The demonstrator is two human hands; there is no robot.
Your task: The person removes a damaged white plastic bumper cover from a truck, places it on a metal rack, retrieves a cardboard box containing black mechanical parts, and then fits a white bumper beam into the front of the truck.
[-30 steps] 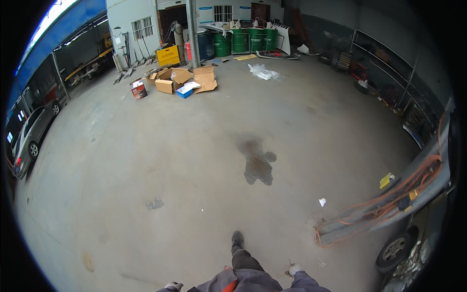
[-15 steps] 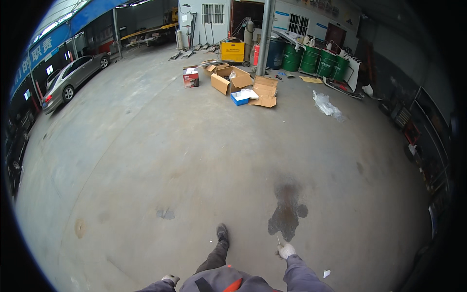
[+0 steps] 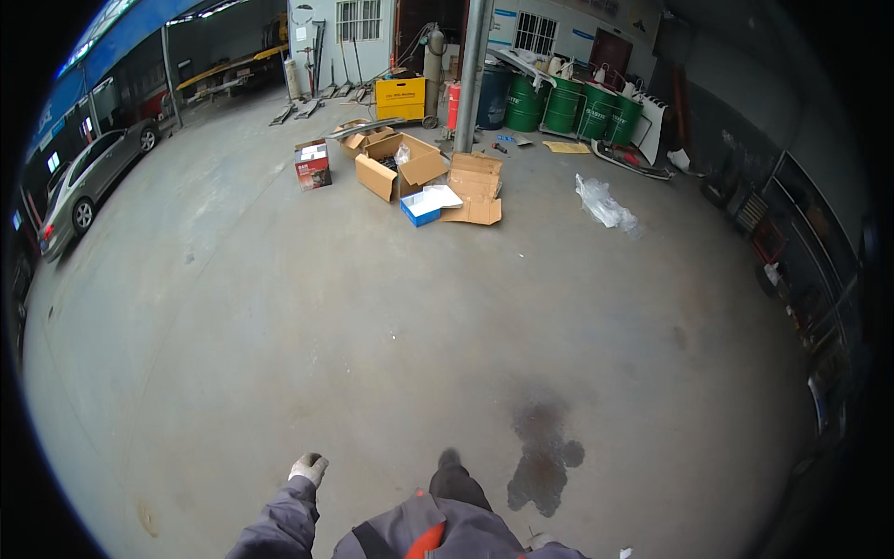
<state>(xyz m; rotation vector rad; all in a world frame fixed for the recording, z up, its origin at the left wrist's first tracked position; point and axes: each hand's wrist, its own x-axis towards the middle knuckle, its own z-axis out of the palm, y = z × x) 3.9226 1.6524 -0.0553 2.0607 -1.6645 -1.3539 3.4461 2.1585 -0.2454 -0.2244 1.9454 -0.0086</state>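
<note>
My left hand (image 3: 309, 469), in a pale work glove, swings out ahead of my body over the concrete floor. Its fingers are loosely bent, and nothing shows in them. Of my right hand (image 3: 540, 539) only a small pale bit of glove appears at the lower edge, beside my jacket (image 3: 400, 531); its fingers are hidden, so what it holds cannot be seen. One dark shoe (image 3: 450, 457) is stepping forward between the arms. A dark wet stain (image 3: 542, 466) spreads on the floor to the right of that shoe.
Ahead lie open cardboard boxes (image 3: 377, 177), a blue box (image 3: 421, 212), a red-and-white carton (image 3: 313, 166) and clear plastic sheeting (image 3: 605, 203). Behind them stand a post (image 3: 472, 84), a yellow cabinet (image 3: 400, 99) and green drums (image 3: 562, 107). A silver car (image 3: 98, 177) is parked left.
I have stepped toward the boxes, which appear nearer. My left hand has swung forward. My right hand, earlier holding a thin pale stick-like thing, has dropped back to the lower edge.
</note>
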